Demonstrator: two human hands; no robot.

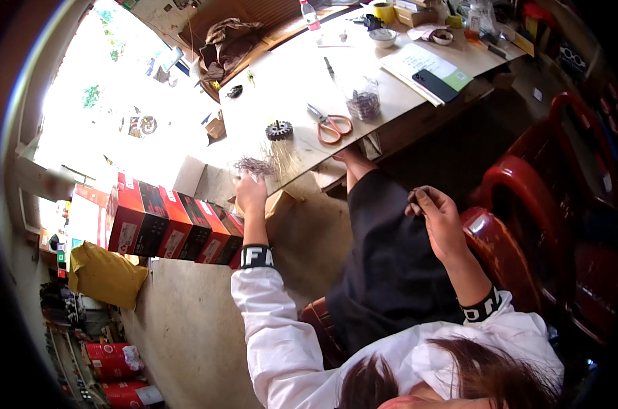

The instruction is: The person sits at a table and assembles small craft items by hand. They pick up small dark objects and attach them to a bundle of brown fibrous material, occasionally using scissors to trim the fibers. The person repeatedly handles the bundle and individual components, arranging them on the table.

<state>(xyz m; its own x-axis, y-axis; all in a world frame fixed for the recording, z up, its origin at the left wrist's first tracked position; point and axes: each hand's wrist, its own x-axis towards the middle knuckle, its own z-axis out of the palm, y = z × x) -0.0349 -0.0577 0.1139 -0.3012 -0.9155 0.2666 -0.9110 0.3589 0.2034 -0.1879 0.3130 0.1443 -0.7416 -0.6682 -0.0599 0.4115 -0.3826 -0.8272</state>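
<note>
My left hand reaches to the table's near edge and touches a tuft of thin dark bristles lying there. Just beyond it a small round black wire brush wheel stands on the table. My right hand hovers over my dark-clothed lap, its fingers pinched on a small dark bunch of bristles. Orange-handled scissors lie on the table past my knee, next to a clear container of dark pieces.
The pale wooden table carries papers, a black phone, small bowls, a yellow tape roll and a bottle. Red and black boxes line the floor at left. A yellow bag lies nearby. Red chairs stand at right.
</note>
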